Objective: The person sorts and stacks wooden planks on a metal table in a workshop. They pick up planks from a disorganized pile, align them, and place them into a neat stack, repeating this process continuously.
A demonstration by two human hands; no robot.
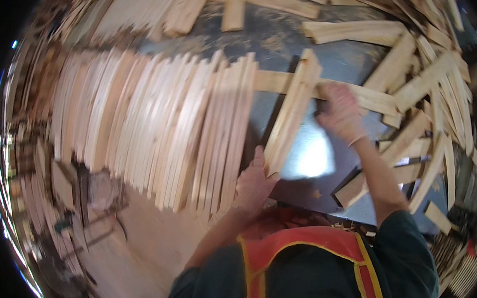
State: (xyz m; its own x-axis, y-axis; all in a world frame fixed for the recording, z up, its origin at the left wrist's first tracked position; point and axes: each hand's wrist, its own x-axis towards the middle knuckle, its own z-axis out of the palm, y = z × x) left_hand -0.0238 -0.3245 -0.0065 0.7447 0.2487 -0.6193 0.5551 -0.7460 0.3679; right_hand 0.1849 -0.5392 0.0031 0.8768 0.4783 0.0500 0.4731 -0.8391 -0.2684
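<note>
My left hand (255, 184) grips the near end of a pale wooden board (294, 114), its thumb up along the side. The board slants away from me over a dark metal table (268, 102) and looks doubled, perhaps two strips together. My right hand (342, 111) is to its right, blurred, with bent fingers at a crosswise wooden plank (373, 98); whether it holds the plank is unclear. Left of the board lies a long row of planks (152, 122) set side by side. Both hands seem to be in thin light gloves.
Loose planks (429, 83) lie crisscrossed in a heap on the right. More boards (233, 6) and another row (138, 11) lie at the far side. Sawdust (281, 45) is scattered on the metal. A short block (437, 217) rests near the lower right.
</note>
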